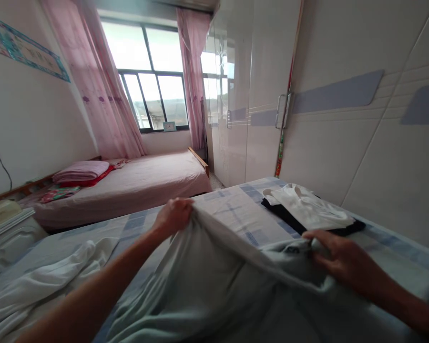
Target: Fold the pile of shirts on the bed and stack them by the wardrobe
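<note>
A pale grey-green garment (pixel 214 271), probably a shirt, is stretched between my two hands over the near bed (pixel 232 209). My left hand (pixel 175 214) is closed on one edge of it and lifts that part into a peak. On the other side, my right hand (pixel 331 250) grips the cloth near what looks like the neckline, where a small dark label shows. The lower part of the garment falls toward me in loose folds. Just beyond my right hand lie a folded white garment (pixel 307 205) and a black garment (pixel 286 216) under it.
A crumpled white garment (pixel 64 271) lies on the bed at the left. Across a gap stands a second bed (pixel 157 176) with a folded pink blanket (pixel 82 171). A glossy wardrobe (pixel 264 85) runs along the right, and a white cabinet (pixel 14 238) stands at the left edge.
</note>
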`<state>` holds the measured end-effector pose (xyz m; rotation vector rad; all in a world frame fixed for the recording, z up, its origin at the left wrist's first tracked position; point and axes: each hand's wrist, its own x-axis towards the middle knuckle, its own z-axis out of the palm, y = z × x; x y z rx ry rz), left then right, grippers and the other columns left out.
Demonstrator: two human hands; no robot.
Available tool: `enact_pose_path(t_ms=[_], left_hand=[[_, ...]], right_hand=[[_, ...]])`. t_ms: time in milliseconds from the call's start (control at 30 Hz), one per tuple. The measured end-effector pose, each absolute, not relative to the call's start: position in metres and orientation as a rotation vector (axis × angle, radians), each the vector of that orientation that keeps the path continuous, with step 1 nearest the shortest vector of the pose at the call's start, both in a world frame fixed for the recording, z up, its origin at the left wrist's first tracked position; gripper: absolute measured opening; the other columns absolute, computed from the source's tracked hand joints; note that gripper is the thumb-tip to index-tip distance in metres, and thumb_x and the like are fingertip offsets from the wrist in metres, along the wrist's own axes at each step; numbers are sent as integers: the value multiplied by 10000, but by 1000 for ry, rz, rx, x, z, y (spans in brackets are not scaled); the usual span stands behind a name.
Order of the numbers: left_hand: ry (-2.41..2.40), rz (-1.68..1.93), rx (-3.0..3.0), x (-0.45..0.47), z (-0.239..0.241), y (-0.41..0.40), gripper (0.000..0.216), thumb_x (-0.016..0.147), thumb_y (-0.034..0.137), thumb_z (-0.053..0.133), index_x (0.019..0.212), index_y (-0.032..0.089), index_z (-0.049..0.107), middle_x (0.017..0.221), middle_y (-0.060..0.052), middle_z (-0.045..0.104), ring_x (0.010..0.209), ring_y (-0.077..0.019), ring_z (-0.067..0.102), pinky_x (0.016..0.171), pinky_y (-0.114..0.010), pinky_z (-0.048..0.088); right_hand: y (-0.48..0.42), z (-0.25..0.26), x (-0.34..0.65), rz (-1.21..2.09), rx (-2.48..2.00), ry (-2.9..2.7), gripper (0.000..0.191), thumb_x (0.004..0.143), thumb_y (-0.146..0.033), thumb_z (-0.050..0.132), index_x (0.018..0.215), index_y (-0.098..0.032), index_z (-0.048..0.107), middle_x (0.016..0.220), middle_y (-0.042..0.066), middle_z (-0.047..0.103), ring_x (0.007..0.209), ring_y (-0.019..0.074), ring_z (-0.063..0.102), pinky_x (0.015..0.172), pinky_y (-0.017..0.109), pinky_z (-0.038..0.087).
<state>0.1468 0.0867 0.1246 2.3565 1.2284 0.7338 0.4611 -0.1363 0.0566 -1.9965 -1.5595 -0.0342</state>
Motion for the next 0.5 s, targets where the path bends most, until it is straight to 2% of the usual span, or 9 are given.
enact_pose_path(t_ms=[33,100,167,267,333,433,500], left_hand=[[1205,830,2316,163,151,97,299,843,179,421,950,164,700,647,-32,681,638,-171,671,596,-265,503],[1108,1096,2220,191,207,107,428,915,200,290,1253,158,549,946,-50,712,792,-133,688,649,-240,526],[794,1472,2032,206,258,104,441,924,198,299,1321,134,480,1080,-51,678,931,-141,675,720,-251,525],[626,1683,1973,196,299,86,465,927,207,253,1339,114,450,1135,-11,646,1021,-151,638,776,-274,502],[667,1765,2002,168,294,74,460,918,223,304,1333,105,464,1127,-13,650,986,-151,642,772,-279,514],[1045,1826,2074,103,245,58,422,883,305,441,1265,174,564,1034,10,681,876,-164,658,757,-326,556],[1469,1638,2216,50,199,48,366,873,361,435,1158,262,643,958,63,693,837,-167,661,869,-386,539]], right_hand=[[-131,75,471,-114,-1985,-1454,264,695,-393,565,919,-277,643,885,47,707,787,255,651,703,359,495],[-129,116,485,-345,-1954,-1133,281,705,-434,566,937,-284,619,809,60,671,739,268,619,672,394,463],[-135,153,487,-518,-1890,-893,294,755,-481,542,998,-324,589,827,60,631,755,273,591,653,403,434],[-148,185,472,-628,-1808,-801,329,810,-510,497,1116,-394,535,1000,56,610,890,300,574,678,413,423],[-154,182,459,-602,-1791,-856,337,796,-516,515,1114,-407,541,1008,44,622,875,306,581,660,413,434],[-158,149,435,-320,-1781,-1159,306,754,-514,565,1036,-395,587,908,20,667,747,277,608,582,388,477],[-161,118,412,-27,-1735,-1447,290,755,-447,583,1034,-373,614,956,11,687,807,267,639,655,380,530]])
